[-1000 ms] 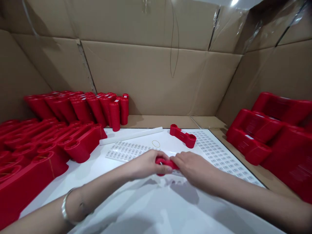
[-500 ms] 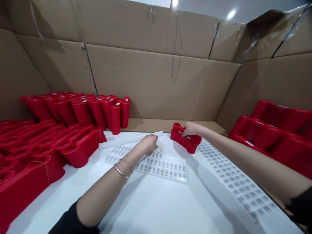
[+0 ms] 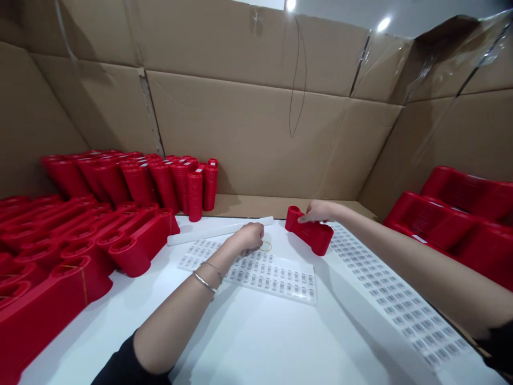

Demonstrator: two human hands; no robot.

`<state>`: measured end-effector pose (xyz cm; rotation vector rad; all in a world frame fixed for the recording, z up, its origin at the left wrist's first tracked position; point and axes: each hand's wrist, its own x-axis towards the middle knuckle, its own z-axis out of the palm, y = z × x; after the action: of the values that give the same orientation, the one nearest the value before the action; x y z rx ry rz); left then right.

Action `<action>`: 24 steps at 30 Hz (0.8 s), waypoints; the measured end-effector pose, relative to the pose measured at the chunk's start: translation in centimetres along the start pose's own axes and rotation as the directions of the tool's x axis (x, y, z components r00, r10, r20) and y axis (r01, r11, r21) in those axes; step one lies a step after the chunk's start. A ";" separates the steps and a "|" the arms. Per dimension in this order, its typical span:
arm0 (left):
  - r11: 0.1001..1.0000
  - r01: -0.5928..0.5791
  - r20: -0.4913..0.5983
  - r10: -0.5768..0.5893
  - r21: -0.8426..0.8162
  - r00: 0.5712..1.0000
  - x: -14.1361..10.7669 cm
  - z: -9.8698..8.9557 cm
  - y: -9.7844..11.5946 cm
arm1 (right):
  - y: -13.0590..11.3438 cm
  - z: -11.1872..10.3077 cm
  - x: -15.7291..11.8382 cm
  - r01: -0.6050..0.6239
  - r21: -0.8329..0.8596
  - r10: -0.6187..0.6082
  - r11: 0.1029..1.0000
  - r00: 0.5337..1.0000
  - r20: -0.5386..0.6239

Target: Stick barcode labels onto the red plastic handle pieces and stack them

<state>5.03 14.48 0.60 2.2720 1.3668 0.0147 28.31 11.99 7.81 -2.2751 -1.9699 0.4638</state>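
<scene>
My right hand (image 3: 319, 210) grips a red plastic piece (image 3: 306, 233) with two rounded ends, held tilted at the far side of the white table. Its fingers close over the upper edge, and a smooth side faces me. My left hand (image 3: 251, 236) is closed, its fingertips turned down at the far edge of a stack of label sheets (image 3: 276, 279) printed with small barcodes. What those fingers hold, if anything, is hidden. Just right of them lies a thin yellow rubber band (image 3: 265, 246). Behind the left hand runs a white roll (image 3: 200, 233).
Nested red plastic pieces (image 3: 138, 184) stand in rows at the back left, with banded ones (image 3: 52, 299) nearer. More red pieces (image 3: 433, 216) are piled on the right. A long label sheet (image 3: 395, 294) lies under my right forearm. Cardboard walls (image 3: 240, 133) enclose the table.
My right hand has turned the red piece, so its hollow side no longer shows and a smooth side faces me. The left hand has hardly moved over the sheets. The view has shifted slightly.
</scene>
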 end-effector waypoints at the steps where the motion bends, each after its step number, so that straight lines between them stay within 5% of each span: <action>1: 1.000 -0.001 -0.006 0.001 -0.013 1.000 0.1 0.1 -0.1 | -0.1 -0.4 -0.4 0.011 0.013 -0.011 1.000 0.999 -0.053; 5: 0.995 -0.041 -0.021 0.039 -0.089 0.999 0.3 0.4 0.0 | -1.5 0.4 -3.0 0.155 0.079 -0.132 0.985 0.962 -0.238; 7: 0.985 -0.094 -0.004 0.095 -0.148 0.995 0.1 0.3 0.4 | -2.6 2.6 -4.5 0.396 0.182 -0.348 0.900 0.904 -0.249; 10: 0.887 -0.268 -0.008 0.286 -0.375 0.958 -0.2 -0.2 1.3 | -3.8 6.8 -6.2 0.520 0.357 -0.454 0.776 0.853 -0.257; 15: 0.574 -0.382 -0.144 0.415 -0.725 0.898 -0.5 -0.6 2.6 | -3.5 9.8 -7.1 0.367 0.730 -0.133 0.576 0.924 -0.359; 19: 0.463 -0.407 -0.168 0.474 -0.788 0.864 -0.8 -0.1 4.1 | -2.9 9.9 -8.2 0.266 0.867 -0.151 0.421 0.963 -0.222; 24: 0.436 -0.396 -0.132 0.522 -0.808 0.843 -1.3 1.1 5.9 | -2.7 10.0 -9.9 0.126 0.984 -0.057 -0.126 0.989 -0.134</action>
<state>9.58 10.68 2.37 1.6752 0.4083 0.5561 21.66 1.47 0.64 -0.9582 -0.8380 1.2965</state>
